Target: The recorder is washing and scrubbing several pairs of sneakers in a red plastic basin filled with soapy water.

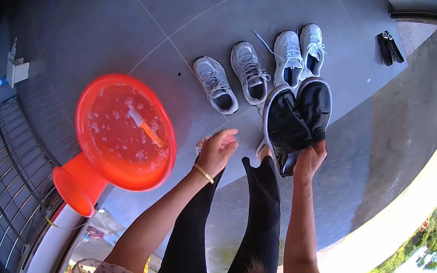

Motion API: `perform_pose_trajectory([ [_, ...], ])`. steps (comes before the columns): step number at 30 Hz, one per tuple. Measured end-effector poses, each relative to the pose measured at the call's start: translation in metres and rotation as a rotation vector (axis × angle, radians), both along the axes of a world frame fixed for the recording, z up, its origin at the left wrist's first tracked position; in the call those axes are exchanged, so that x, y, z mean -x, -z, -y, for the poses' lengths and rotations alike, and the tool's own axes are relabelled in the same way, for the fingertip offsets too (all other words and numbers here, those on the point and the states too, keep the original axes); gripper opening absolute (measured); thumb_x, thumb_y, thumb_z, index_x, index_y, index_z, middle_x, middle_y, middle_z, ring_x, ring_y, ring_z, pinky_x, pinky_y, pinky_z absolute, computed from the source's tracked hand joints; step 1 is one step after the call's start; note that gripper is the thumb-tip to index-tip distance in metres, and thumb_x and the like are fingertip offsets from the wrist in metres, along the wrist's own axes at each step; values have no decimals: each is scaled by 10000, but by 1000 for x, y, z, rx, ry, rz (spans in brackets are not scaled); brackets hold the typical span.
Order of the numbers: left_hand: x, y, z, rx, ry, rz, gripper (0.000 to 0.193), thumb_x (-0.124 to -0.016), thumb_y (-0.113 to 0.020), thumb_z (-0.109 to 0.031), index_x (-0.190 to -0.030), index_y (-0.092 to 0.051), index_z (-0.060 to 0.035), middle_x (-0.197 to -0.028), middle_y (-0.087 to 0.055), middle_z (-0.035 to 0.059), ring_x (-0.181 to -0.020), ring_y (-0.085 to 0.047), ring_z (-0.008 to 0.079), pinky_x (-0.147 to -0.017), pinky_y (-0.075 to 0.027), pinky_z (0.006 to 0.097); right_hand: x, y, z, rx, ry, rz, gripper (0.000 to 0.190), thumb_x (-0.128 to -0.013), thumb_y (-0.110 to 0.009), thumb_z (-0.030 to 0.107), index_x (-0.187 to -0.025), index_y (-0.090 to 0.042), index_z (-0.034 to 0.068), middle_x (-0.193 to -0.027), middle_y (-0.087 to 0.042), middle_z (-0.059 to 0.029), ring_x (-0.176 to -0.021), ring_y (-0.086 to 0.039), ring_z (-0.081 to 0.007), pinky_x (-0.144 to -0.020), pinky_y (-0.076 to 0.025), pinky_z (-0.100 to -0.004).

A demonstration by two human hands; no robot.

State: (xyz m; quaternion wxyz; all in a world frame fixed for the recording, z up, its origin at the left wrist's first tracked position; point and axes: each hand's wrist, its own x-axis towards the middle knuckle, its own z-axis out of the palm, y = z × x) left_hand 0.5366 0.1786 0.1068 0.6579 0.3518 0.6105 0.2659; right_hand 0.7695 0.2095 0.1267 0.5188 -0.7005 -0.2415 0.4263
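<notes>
My right hand (309,161) grips a pair of black shoes (292,123) with pale soles, held together above the floor in front of my right leg. My left hand (217,149) is raised over my left foot with its fingers apart and nothing in it. To the left of it stands a wide red basin (90,136) of soapy water with some foam. A brush with an orange handle (152,134) and white bristles lies in that water.
Grey lace-up sneakers (217,84) and white sneakers (289,56) stand on the tiled floor ahead. Black slip-on footwear (389,49) lies at the upper right. A smaller red plastic container (79,184) touches the basin, near a metal grille (6,179) at the left.
</notes>
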Motion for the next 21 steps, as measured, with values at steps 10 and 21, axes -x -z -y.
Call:
perform_pose_trajectory([
  [10,-84,163,-73,16,637,-811,962,-697,-732,-256,-1474,-167,-311,-1065,-472,213,-1020,-472,381,-941,-341,438,-169,33,11,181,58,-36,326,-853,-522,-82,-1173,-580,-50,-1108,-642,-118,-991,-611,-188,-897,-472,-289],
  [21,-141,219,-84,104,89,-964,489,-689,-764,-209,-1129,-554,-169,-1012,-509,224,-881,-542,397,-800,-445,426,-242,67,5,336,192,-220,352,-837,-532,-80,-1185,-571,-44,-1139,-629,-113,-1022,-590,-175,-918,-441,-286],
])
